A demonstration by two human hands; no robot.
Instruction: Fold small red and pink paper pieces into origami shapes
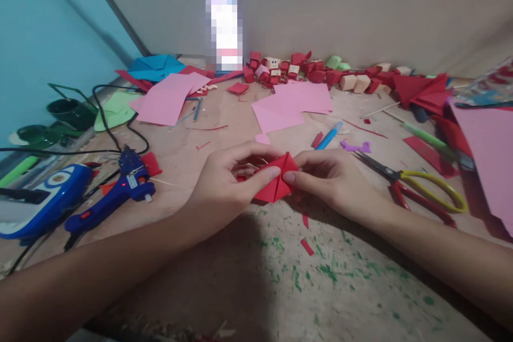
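Left hand: pinching creased red folded paper, frame centre
Right hand: pinching its right side
Blue plastic glue gun: left of frame

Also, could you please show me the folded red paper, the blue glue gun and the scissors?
Folded red paper (282, 188), head view: its face, beside the centre crease.
Blue glue gun (122, 186), head view: its body, near the handle.
Scissors (390, 172), head view: the pivot.

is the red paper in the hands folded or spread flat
Folded: the red paper shows a raised corner and a straight seam across its face, with the left hand and right hand pinching either side.
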